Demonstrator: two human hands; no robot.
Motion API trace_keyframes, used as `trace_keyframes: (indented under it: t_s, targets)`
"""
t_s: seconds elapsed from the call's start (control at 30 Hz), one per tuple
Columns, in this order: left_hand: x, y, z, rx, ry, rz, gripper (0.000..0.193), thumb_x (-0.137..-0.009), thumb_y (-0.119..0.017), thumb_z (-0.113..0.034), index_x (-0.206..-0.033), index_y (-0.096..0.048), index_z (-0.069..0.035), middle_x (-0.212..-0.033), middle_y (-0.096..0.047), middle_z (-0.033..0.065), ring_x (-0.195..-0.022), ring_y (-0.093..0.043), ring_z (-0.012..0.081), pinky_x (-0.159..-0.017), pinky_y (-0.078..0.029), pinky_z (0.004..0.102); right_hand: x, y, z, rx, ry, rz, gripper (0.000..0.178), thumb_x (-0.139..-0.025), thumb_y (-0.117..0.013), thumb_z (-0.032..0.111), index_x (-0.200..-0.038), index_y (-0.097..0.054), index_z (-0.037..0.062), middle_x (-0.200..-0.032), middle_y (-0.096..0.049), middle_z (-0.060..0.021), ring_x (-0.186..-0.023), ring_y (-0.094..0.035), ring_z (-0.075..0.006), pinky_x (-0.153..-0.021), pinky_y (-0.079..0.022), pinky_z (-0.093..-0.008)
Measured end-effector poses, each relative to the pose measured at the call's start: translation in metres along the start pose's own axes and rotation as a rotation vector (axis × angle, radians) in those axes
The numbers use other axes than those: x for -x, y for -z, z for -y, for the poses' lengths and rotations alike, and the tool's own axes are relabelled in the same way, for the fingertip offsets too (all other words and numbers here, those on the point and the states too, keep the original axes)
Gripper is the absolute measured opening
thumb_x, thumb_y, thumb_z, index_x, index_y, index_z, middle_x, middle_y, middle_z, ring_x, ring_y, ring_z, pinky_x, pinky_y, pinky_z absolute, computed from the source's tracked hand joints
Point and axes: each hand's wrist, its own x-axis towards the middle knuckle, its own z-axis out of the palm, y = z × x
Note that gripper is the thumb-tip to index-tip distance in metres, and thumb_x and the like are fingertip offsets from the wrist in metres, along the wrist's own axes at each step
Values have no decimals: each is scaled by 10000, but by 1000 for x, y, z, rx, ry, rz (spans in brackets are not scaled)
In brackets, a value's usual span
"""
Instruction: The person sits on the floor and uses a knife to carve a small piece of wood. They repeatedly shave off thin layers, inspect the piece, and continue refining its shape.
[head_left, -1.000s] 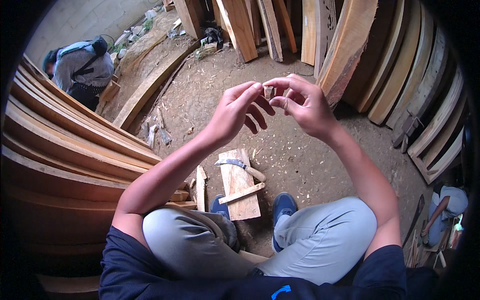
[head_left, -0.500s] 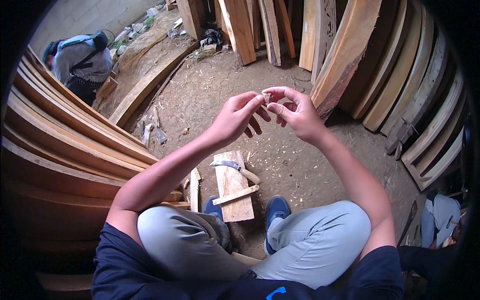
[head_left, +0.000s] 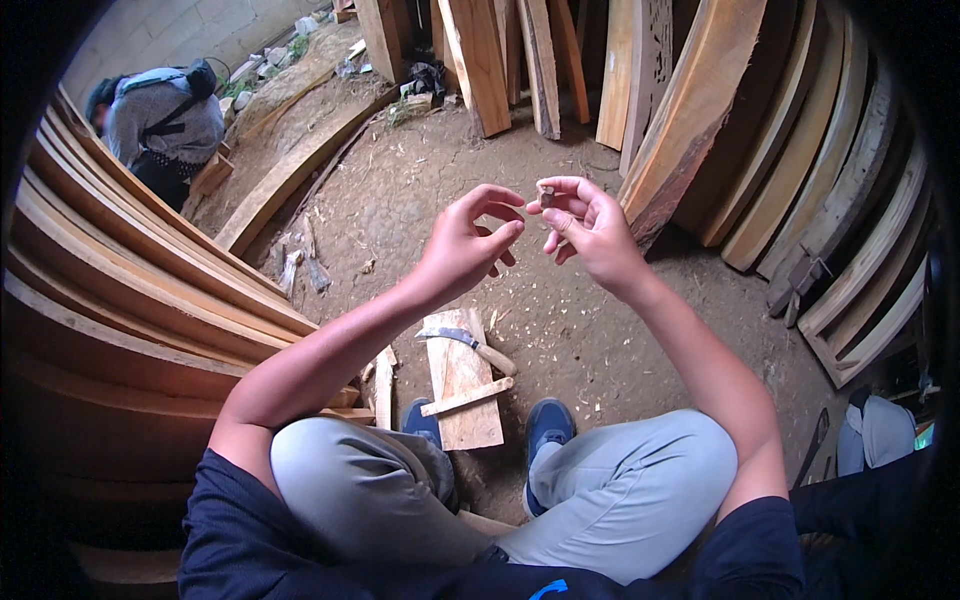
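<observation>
A small carved piece of wood (head_left: pixel 546 197) is pinched between the thumb and fingers of my right hand (head_left: pixel 592 232), held up above the dirt floor. Beside it, my left hand (head_left: pixel 467 243) has its fingers curved and apart, with nothing in them; a narrow gap separates it from the piece. Lower down, between my feet, lies a flat wooden board (head_left: pixel 470 424). On that board rest a curved-blade knife with a wooden handle (head_left: pixel 492 358) and a thin wooden stick (head_left: pixel 467 397) laid across it.
Long planks (head_left: pixel 150 270) stand in a row on my left. More timber (head_left: pixel 690 110) leans at the back and right. A beam (head_left: pixel 290 185) lies on the dirt. One person (head_left: pixel 165 125) bends over at the far left; another (head_left: pixel 878 432) is at the lower right.
My left hand has let go of the small wood piece and drawn slightly away to the left. The piece stays in my right hand and is now tilted differently.
</observation>
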Motion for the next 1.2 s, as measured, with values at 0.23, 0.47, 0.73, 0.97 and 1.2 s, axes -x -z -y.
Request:
trace_keyframes:
  t_s: [0.23,0.47,0.73,0.97,1.2]
  targets:
    - [2,0,-4,-14,-51,5,340,-951,-690,-167,-1251,-570,-62,-1076,-689,71,-715,-675,97,-515,-518,211,1,-4,2,-54,-56,12,294,-981,-574,105,-1264,-537,34,-1106,-667,-85,-712,-655,-110,-583,-550,-250]
    - [2,-2,-3,11,-63,-17,345,-956,-696,-222,-1240,-584,-61,-1067,-687,78,-711,-673,96,-510,-519,212,1,-4,-1,-31,-63,14,301,-978,-571,111,-1267,-542,33,-1121,-667,-94,-727,-653,-106,-591,-552,-250]
    - [0,-3,-6,1,-64,-33,331,-976,-669,-260,-1214,-591,-44,-1046,-689,73,-699,-677,103,-500,-525,220,3,-3,3,-7,-31,34,294,-974,-596,121,-1254,-585,30,-1113,-669,-75,-733,-637,-91,-596,-551,-243]
    - [1,-2,-3,22,-59,-40,298,-983,-659,-257,-1163,-586,-32,-1016,-691,73,-680,-677,108,-494,-527,226,2,-3,2,0,-30,43,321,-975,-600,111,-1285,-616,31,-1070,-683,-63,-732,-630,-82,-597,-551,-238]
    - [1,-3,-6,54,-53,-48,315,-977,-668,-254,-1178,-562,-36,-1015,-685,88,-663,-676,117,-488,-530,232,3,-2,3,14,-22,49,307,-970,-618,106,-1270,-642,40,-1023,-685,-42,-726,-621,-72,-595,-540,-228]
